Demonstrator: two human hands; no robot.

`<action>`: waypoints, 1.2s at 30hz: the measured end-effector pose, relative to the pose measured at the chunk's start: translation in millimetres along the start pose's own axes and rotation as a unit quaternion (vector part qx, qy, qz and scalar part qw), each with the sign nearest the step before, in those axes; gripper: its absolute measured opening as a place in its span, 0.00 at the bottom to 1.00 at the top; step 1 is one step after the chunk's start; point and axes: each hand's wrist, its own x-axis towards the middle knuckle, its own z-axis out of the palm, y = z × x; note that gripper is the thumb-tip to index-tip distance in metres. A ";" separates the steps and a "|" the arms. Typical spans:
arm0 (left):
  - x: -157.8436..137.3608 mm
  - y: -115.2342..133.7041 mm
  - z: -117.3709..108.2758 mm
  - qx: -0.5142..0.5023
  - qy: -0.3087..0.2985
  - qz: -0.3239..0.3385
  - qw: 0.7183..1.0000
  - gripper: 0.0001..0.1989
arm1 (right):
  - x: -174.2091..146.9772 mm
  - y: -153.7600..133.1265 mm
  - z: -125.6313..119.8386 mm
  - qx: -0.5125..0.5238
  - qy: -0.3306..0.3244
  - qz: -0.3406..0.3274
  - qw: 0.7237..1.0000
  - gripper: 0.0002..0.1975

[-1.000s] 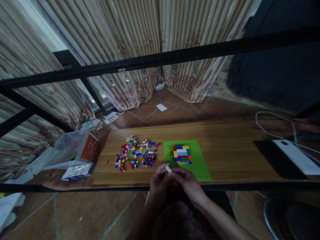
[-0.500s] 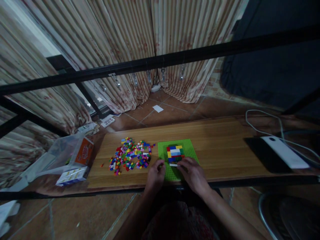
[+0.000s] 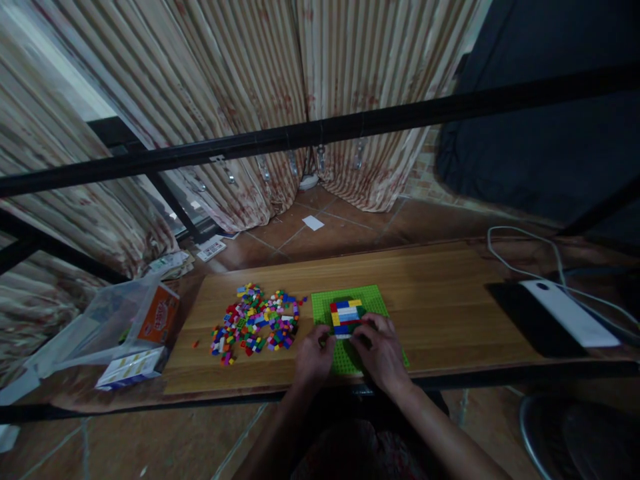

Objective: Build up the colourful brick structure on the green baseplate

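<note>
White brick (image 3: 343, 337): lower centre of the frame, along the near edge of the multicoloured brick block (image 3: 345, 317)
My right hand (image 3: 384, 352): fingers curled at the white brick's right end; whether they pinch it, I cannot tell
My left hand (image 3: 316, 355): fingers bent by its left end, their grip too small to make out
Green baseplate (image 3: 371, 297): beneath the block
Loose bricks (image 3: 250, 323): spread left of centre on the wooden table (image 3: 440, 307)
Clear plastic box (image 3: 103, 327): lower left
</note>
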 end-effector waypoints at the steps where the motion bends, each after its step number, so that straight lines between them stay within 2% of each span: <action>1: 0.5 0.9 0.8 0.005 0.002 -0.004 1.000 0.11 | 0.0 0.4 0.9 0.002 0.007 0.005 1.000 0.02; 11: 1.0 2.5 6.0 0.011 0.005 -0.007 1.000 0.10 | -3.9 9.2 4.9 0.014 0.035 0.026 0.999 0.06; 17: 0.0 3.9 7.7 0.029 0.008 -0.015 0.999 0.11 | -0.3 12.4 2.9 0.016 0.071 0.057 0.996 0.16; 22: -0.6 3.7 8.6 0.047 0.006 -0.028 0.998 0.11 | 3.1 11.8 6.9 -0.002 0.038 0.058 0.998 0.26; 27: -1.6 5.4 9.8 0.053 0.012 -0.032 0.998 0.10 | 3.1 14.3 10.5 -0.010 0.006 0.037 0.999 0.24; 36: -5.0 11.6 9.0 0.054 0.013 -0.036 0.998 0.08 | 1.4 16.4 11.5 -0.040 0.000 0.014 0.999 0.23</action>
